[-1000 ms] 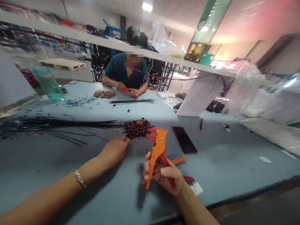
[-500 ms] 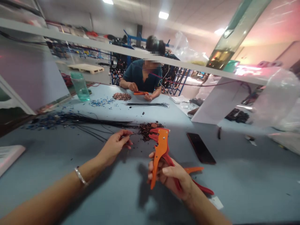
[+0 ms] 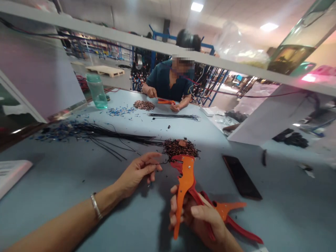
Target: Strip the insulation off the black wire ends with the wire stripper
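This looks like a factory workshop for wire work; a blue-grey bench (image 3: 126, 224) spans the frame, bearing black wires (image 3: 126, 136) at centre left, a heap of dark and coppery clippings (image 3: 181, 148) at centre and orange-and-red hand tools (image 3: 187, 171) lower right; a co-worker (image 3: 164, 78) is across it at upper centre; beyond stand blue racks (image 3: 165, 36) hung with cables (image 3: 141, 64), with a wooden pallet (image 3: 105, 71) at upper left and ceiling lamps (image 3: 196, 7) at upper right.

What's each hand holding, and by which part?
Right hand: the wire stripper, by its handles. Left hand: a thin wire, pinched near the end facing the stripper.
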`<state>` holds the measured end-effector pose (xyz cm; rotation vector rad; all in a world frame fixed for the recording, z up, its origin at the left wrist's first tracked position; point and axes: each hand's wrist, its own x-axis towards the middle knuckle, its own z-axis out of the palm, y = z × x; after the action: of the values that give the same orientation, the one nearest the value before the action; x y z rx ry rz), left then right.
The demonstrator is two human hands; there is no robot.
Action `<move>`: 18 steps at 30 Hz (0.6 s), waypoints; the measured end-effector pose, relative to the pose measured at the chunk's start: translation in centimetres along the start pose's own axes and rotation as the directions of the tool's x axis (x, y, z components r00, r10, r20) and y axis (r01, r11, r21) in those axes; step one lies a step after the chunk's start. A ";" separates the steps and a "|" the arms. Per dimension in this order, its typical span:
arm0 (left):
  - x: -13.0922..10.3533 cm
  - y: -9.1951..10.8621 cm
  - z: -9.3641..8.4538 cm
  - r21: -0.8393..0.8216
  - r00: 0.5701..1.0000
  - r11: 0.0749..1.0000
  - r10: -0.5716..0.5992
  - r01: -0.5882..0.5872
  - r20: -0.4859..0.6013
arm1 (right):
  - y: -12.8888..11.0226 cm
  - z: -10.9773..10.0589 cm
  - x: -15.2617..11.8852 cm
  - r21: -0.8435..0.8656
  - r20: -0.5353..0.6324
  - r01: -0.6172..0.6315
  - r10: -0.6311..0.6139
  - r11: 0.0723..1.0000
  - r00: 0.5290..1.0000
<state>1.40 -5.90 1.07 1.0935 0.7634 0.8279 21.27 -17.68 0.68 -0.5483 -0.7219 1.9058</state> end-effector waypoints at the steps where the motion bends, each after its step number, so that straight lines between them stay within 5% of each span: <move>1: -0.1 0.0 -0.1 0.026 1.000 1.000 0.017 -0.017 0.018 | 0.0 0.2 0.0 0.015 -0.007 0.003 -0.003 1.000 1.000; 6: -0.5 0.8 -0.4 0.254 0.994 0.962 0.094 -0.103 0.049 | -0.2 0.2 -0.1 0.000 0.002 -0.030 0.030 1.000 1.000; 11: -0.7 1.7 -0.6 0.526 0.978 0.828 0.208 -0.192 0.030 | -0.2 0.0 -0.2 -0.121 -0.002 -0.019 0.019 0.992 1.000; 18: -0.8 1.8 -0.6 0.655 0.924 0.686 0.380 -0.317 0.049 | -0.1 0.2 -0.6 -0.263 -0.015 -0.090 0.090 0.961 0.996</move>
<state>0.18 -5.91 2.70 1.8944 0.9740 0.9628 21.48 -18.20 0.90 -0.7610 -0.9708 1.9034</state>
